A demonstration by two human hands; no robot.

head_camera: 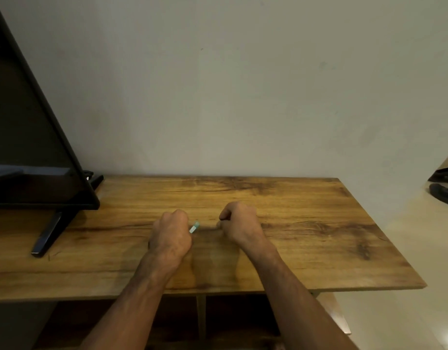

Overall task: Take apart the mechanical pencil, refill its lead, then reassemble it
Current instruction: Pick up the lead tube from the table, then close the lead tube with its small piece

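Over the counter [306,223], right of the television [28,147], the left hand [171,236] grips the pencil [194,227], its teal end poking out. The right hand [239,223] is curled; whether it holds anything, I cannot tell. Probably dismantling: next, a straight pull.

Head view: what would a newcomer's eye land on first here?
Two bare hands sit fisted side by side at the middle of the wooden table. The left hand grips the mechanical pencil, its teal-and-white end poking out toward the right hand, whose curled fingers hide whatever they may hold. At far left, a dark screen on a black stand fills the table's end.
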